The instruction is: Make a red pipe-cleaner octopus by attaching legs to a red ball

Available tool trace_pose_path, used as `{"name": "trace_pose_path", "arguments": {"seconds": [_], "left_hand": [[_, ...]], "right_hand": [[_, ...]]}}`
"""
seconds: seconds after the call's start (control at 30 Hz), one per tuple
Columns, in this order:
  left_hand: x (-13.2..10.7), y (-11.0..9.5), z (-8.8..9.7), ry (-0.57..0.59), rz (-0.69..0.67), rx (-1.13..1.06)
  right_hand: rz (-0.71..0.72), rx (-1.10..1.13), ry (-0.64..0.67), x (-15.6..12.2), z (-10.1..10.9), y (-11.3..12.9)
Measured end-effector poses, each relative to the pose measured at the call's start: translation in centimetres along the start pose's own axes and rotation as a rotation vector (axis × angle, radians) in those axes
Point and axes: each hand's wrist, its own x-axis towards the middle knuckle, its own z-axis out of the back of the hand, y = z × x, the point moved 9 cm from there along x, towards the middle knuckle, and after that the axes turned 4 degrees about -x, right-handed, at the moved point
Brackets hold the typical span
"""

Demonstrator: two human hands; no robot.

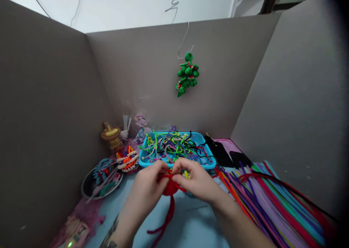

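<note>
A rounded red pipe-cleaner piece [170, 188] is held between my two hands above the blue table cover, with loose red stems trailing down toward me. My left hand [151, 180] pinches its left side between thumb and fingers. On the right, my right hand [193, 177] pinches the upper right part, thumb against forefinger. Just behind my fingers a small yellow thing [187, 174] shows, partly hidden by the right hand. My fingers cover the exact spot where the stems meet.
A blue tray [211, 163] of tangled pipe-cleaner scraps stands behind my hands. Bundled coloured pipe cleaners [275, 200] lie right. At left are a metal bowl [86, 190], a beaded-looking craft piece [128, 161] and a brown cup [113, 139]. A green pipe-cleaner ornament [187, 73] hangs on the grey partition [141, 70].
</note>
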Motion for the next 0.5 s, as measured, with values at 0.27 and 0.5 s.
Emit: {"name": "trace_pose_path", "arguments": {"seconds": [0.27,0.5], "left_hand": [[0.4,1.7,-0.9,-0.003,0.258,-0.524],[0.2,2.2,-1.6,0.032,0.303,-0.610]], "right_hand": [[0.059,-0.116,-0.022,-0.2,0.2,0.8],[0.096,-0.326,-0.069,-0.2,0.4,0.5]]}}
